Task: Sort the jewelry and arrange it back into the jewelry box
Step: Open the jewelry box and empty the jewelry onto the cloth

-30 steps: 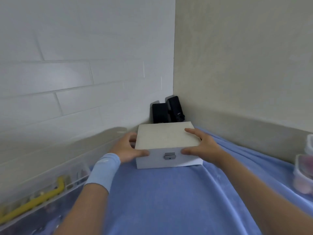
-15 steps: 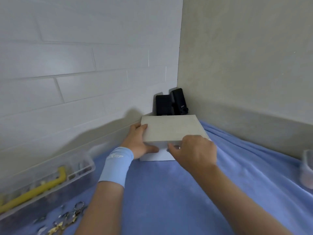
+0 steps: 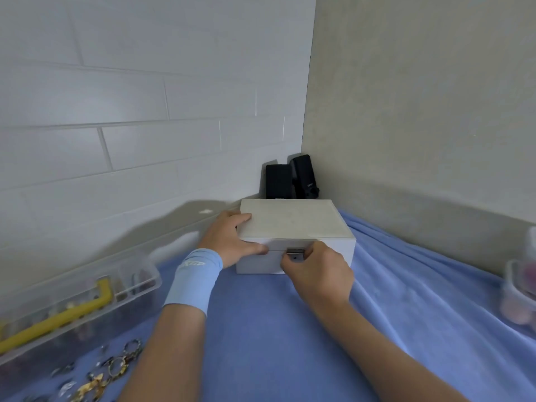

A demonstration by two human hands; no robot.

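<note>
A white jewelry box (image 3: pixel 293 223) with its lid down stands on the blue cloth near the wall corner. My left hand (image 3: pixel 232 239), with a light blue wristband, holds the box's left side, thumb along the front seam and fingers on the lid's edge. My right hand (image 3: pixel 317 271) pinches the small metal clasp (image 3: pixel 295 253) at the front middle of the box. A heap of loose gold and silver jewelry (image 3: pixel 101 372) lies on the cloth at the lower left.
A clear plastic organiser tray (image 3: pixel 87 294) with a yellow bar sits along the left wall. Two black speakers (image 3: pixel 290 179) stand in the corner behind the box. Clear containers (image 3: pixel 519 288) with pinkish contents are at the right edge. Blue cloth (image 3: pixel 406 314) covers the surface.
My right hand moved from the box's right side to the front clasp and now pinches it. The left hand stayed on the box's left side. The view tilted down, showing the loose jewelry.
</note>
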